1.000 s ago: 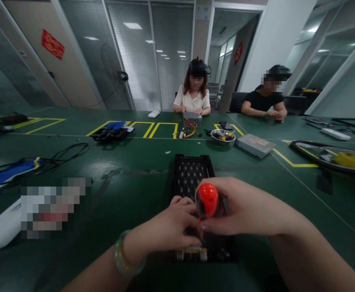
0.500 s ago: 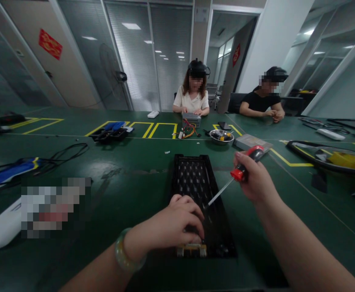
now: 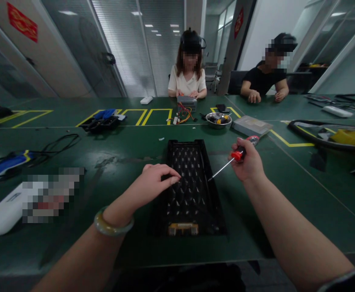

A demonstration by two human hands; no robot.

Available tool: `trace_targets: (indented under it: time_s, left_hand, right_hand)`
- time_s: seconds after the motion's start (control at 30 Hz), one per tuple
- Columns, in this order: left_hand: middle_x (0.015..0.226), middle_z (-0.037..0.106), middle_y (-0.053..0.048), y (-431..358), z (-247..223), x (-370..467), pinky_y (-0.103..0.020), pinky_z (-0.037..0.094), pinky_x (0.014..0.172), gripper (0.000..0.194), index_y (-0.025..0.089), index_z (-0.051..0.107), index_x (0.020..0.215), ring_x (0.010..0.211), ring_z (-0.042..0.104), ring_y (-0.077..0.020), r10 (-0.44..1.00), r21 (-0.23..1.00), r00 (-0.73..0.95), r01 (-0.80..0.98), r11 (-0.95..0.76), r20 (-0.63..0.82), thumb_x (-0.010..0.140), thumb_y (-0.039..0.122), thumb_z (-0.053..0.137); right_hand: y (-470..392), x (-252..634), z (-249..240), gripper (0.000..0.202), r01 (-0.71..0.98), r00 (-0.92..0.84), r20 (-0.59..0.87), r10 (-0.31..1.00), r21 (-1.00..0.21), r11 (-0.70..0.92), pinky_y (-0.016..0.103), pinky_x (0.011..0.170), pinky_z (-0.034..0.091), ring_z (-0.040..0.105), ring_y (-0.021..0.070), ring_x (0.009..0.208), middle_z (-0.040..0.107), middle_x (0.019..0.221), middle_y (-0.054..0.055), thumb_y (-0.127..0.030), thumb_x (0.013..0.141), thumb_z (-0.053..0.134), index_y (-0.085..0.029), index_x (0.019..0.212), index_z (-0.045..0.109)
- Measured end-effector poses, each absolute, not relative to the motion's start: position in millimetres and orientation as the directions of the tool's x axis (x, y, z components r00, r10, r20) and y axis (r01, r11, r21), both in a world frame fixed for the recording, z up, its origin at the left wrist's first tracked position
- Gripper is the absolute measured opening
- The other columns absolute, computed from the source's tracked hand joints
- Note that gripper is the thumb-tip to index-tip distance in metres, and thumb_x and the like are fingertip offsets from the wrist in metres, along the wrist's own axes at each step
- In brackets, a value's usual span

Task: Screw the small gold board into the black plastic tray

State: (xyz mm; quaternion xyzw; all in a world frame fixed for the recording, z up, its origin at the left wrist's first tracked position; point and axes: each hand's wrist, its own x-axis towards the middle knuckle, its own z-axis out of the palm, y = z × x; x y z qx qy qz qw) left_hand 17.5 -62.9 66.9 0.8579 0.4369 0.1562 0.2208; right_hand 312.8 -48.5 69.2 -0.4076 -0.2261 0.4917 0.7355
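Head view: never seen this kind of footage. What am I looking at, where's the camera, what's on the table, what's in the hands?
The camera is worn on a person's head and looks forward and down, so the two bare arms entering from the bottom are that person's own. There is no machine here.

The left hand, with a pale bangle on the wrist, rests its fingers on a black perforated tray lying on the green table. The right hand holds a red-handled screwdriver, its tip pointing down toward the tray's right edge.

Further back lie a metal bowl, a bundle of coloured wires, a flat grey box and black cables. Two other people sit on the far side, each wearing a headset.
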Motion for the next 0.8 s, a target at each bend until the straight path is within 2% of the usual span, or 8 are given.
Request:
trace_targets:
  time_s: [0.13,0.27,0.37,0.57,0.7,0.8]
  left_hand:
    - [0.108,0.073,0.001,-59.0,67.6,22.0,-0.041,0.028,0.099,0.021,0.03,0.074,0.101,0.106,0.061,-0.023,0.794,0.392,0.607,0.741,-0.545,-0.043,0.091,0.04,0.059]
    - [0.105,0.073,0.0,-58.1,65.5,37.5,-0.04,0.026,0.096,0.018,0.028,0.074,0.1,0.107,0.06,-0.0232,0.759,0.31,0.65,0.73,-0.609,-0.039,0.091,0.034,0.059]
    - [0.103,0.073,0.0,-53.1,60.3,49.6,-0.039,0.026,0.094,0.019,0.029,0.073,0.105,0.104,0.061,-0.0223,0.726,0.305,0.687,0.696,-0.65,-0.023,0.089,0.033,0.062]
    - [0.095,0.071,-0.001,-46.2,52.6,58.3,-0.037,0.026,0.089,0.011,0.028,0.075,0.093,0.1,0.06,-0.0234,0.711,0.279,0.703,0.684,-0.674,-0.005,0.085,0.033,0.069]
    - [0.097,0.07,0.0,-50.1,51.1,56.4,-0.037,0.026,0.089,0.014,0.029,0.074,0.098,0.1,0.058,-0.0224,0.708,0.322,0.706,0.665,-0.674,0.025,0.085,0.032,0.07]
    - [0.097,0.068,0.0,-54.2,49.9,56.2,-0.038,0.026,0.09,0.008,0.027,0.074,0.091,0.098,0.058,-0.0209,0.688,0.343,0.725,0.638,-0.69,0.034,0.086,0.031,0.069]
  right_hand:
    - [-50.0,313.0,69.6,0.028,-0.487,0.471,-0.048,0.881,-0.847,0.214,0.015,0.034,0.036,0.044,0.0049,0.045,0.056,0.062,-0.005,-0.029,0.061,0.077,-0.018,0.075,0.056]
    - [-50.2,312.5,67.8,0.027,-0.424,0.518,-0.007,0.856,-0.871,0.25,0.015,0.034,0.034,0.044,0.0056,0.047,0.056,0.062,-0.004,-0.031,0.062,0.078,-0.018,0.072,0.056]
    - [-50.6,310.7,65.9,0.028,-0.379,0.533,0.022,0.846,-0.887,0.263,0.015,0.034,0.033,0.044,0.0059,0.048,0.056,0.063,-0.004,-0.031,0.063,0.079,-0.018,0.072,0.056]
    - [-51.7,306.5,63.9,0.028,-0.349,0.528,0.04,0.848,-0.901,0.259,0.015,0.039,0.038,0.047,0.0065,0.052,0.056,0.063,-0.004,-0.031,0.064,0.079,-0.018,0.072,0.056]
    - [-52.5,305.6,63.5,0.028,-0.338,0.524,0.048,0.85,-0.904,0.26,0.015,0.041,0.039,0.048,0.0061,0.054,0.056,0.064,-0.004,-0.032,0.064,0.079,-0.018,0.07,0.055]
    - [-52.1,305.2,62.1,0.03,-0.325,0.524,0.053,0.85,-0.91,0.257,0.015,0.041,0.038,0.049,0.0063,0.054,0.056,0.064,-0.005,-0.033,0.065,0.08,-0.018,0.072,0.055]
